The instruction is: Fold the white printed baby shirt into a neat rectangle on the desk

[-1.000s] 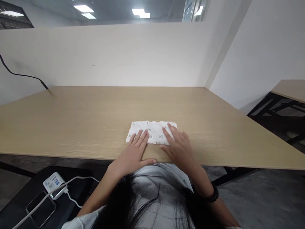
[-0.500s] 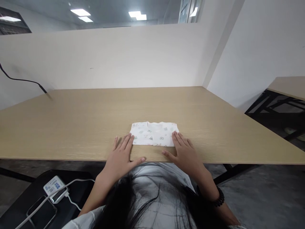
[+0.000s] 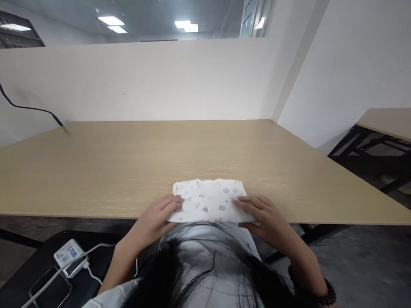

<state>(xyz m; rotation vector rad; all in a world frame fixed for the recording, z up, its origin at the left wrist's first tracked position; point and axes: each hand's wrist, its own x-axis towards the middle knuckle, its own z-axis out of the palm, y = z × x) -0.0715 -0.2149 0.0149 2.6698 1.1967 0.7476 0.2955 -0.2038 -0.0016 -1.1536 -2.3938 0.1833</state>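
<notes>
Soft matt printed cloth on smooth, wood-grained tabletop.

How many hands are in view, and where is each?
2: the left hand at the left end of the folded printed cloth, the right hand at its right end. No other hands show.

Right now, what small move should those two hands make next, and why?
Perhaps lift both ends of the white folded cloth with small printed figures together. The left hand and right hand are at opposite ends, fingers on top, thumbs lower, and the cloth lies at the near edge of the pale wood-look table, so an even lift would likely suit.
</notes>
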